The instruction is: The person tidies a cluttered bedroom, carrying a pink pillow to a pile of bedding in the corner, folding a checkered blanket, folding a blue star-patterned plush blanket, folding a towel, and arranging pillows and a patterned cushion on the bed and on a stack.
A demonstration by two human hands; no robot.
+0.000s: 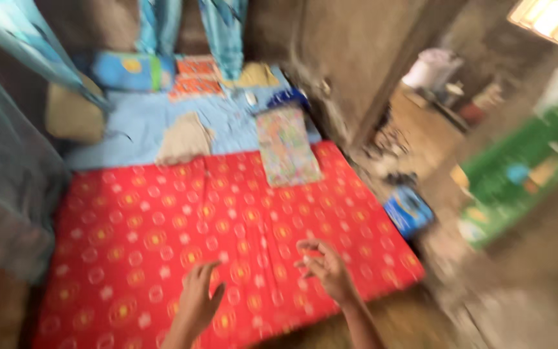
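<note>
Dim earthen-walled room, frame blurred by motion. Left hand (199, 298) is held over the near edge of the red patterned sheet (163, 239), fingers loosely spread, nothing gripped. Right hand (325, 270) hovers just beside it — fingers curled, empty. Red sheet is seen lying flat across the bed; beyond it the blue sheet (143, 123) carries a folded patterned cloth (287, 145) and a beige cloth (185, 137) — not yet touched.

daylight from window (552, 18) top right | dim room | heavy motion blur
</note>
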